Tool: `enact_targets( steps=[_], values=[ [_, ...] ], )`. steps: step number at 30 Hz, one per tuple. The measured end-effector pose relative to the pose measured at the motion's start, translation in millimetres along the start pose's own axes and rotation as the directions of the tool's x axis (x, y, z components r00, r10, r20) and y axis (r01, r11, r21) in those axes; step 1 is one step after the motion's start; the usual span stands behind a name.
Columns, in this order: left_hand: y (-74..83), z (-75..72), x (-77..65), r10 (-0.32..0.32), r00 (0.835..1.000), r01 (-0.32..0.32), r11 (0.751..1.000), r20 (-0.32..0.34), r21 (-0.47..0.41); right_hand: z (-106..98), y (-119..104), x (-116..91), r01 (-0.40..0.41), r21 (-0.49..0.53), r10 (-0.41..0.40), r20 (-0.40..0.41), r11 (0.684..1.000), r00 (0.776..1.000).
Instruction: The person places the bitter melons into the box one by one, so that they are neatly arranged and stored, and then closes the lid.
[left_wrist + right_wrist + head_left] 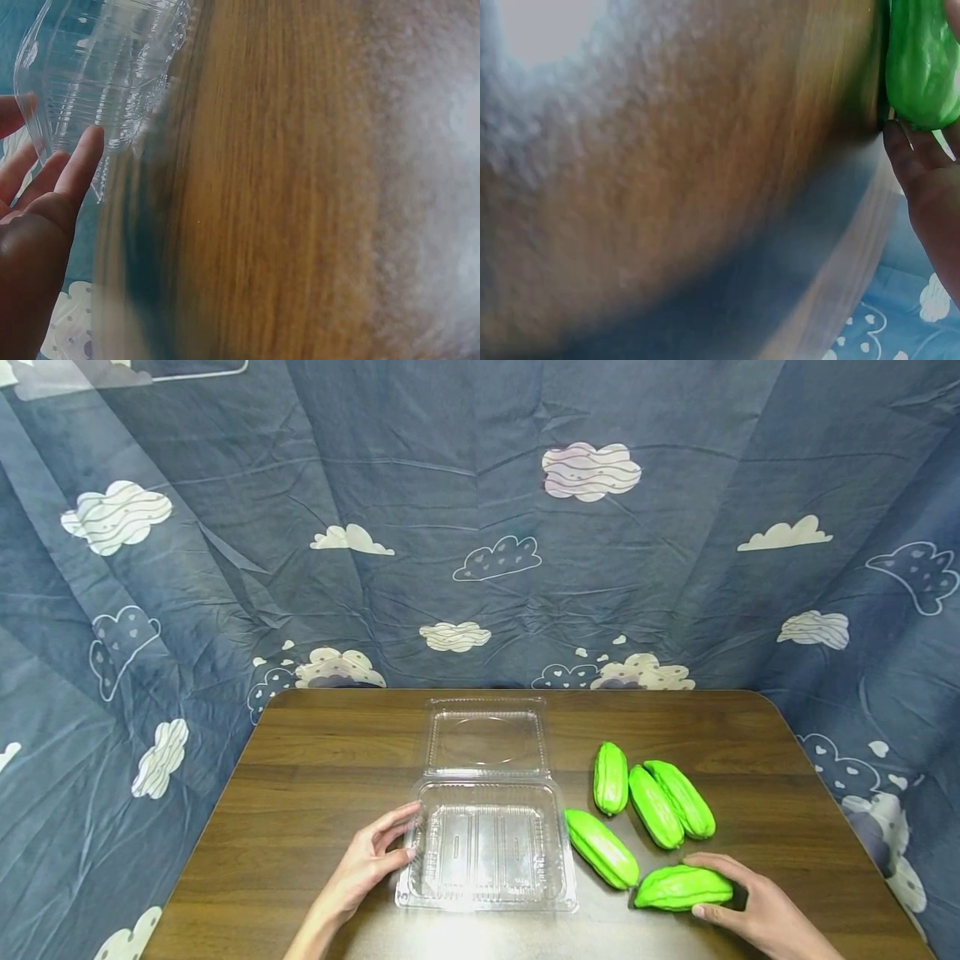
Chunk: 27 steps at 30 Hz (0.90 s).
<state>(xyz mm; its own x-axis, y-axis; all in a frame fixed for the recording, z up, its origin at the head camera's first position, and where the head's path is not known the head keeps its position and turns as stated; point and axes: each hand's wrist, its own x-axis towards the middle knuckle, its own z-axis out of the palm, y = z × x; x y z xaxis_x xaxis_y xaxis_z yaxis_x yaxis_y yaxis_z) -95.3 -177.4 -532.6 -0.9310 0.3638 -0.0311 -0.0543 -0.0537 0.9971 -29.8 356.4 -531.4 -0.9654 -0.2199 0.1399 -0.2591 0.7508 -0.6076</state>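
Observation:
A clear plastic clamshell container (487, 900) lies opened out on the table, its lid (487, 764) folded back behind the base. My left hand (367, 860) touches the left rim of the base with thumb and fingertips; the left wrist view shows those fingers (86, 161) fairly straight against the clear plastic. At the front right, my right hand (757, 902) grips a bright green ridged gourd (678, 888) by its right end, thumb on the near side and fingers on the far side. The right wrist view has this gourd (922, 67) only partly in frame.
Several more green gourds lie right of the container: one (602, 850) close beside its base, one (611, 779) farther back, and two (656, 807) side by side. The brown wooden table (300, 793) ends at a blue curtain (420, 568) with cloud prints.

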Motion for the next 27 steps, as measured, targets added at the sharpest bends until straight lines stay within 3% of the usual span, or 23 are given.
enact_targets(
  steps=[9,24,27],
  values=[
    [0.4,0.6,-0.2,-0.002,1.0,0.002,1.0,-0.009,0.002,0.7,-8.6,-0.4,-0.05,-0.024,0.05,-0.014,0.998,0.999],
    [-3.5,-0.7,0.0,-0.011,1.0,0.01,1.0,-0.009,-0.007,11.2,-39.9,11.1,-0.088,0.051,0.094,-0.119,0.995,0.988],
    [-3.8,-0.8,0.4,-0.005,1.0,0.005,1.0,-0.008,0.0,15.8,-46.9,15.2,-0.065,0.082,0.075,-0.132,0.995,0.988]
  ],
)
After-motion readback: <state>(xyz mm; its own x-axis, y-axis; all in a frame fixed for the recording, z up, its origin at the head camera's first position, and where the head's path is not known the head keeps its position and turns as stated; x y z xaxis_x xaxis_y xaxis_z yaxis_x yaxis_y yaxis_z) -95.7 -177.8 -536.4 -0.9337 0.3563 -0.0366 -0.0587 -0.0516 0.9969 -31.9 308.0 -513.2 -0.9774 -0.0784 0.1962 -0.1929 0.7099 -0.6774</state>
